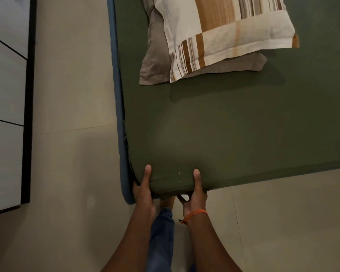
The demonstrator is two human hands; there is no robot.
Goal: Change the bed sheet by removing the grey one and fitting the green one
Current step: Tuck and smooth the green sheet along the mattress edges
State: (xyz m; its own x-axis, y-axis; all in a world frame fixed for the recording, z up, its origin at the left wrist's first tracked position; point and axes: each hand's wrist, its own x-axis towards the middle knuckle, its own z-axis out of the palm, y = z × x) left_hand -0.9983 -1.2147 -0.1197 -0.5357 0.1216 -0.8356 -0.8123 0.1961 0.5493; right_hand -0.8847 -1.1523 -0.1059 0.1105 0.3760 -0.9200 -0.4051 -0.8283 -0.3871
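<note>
Corner of the mattress (124,154), near end. My left hand (143,190) and right hand (194,193) both clasp this corner, thumbs on top of the green sheet (224,124), fingers curled beneath, out of sight. The green sheet already covers the mattress top; two pillows (214,36) lie farther up it. To finish well, I judge I should lift slightly and draw the hem fully under, smoothing toward the corner. The underside tuck is hidden; no grey sheet is visible; the bed's right side is cut off.
</note>
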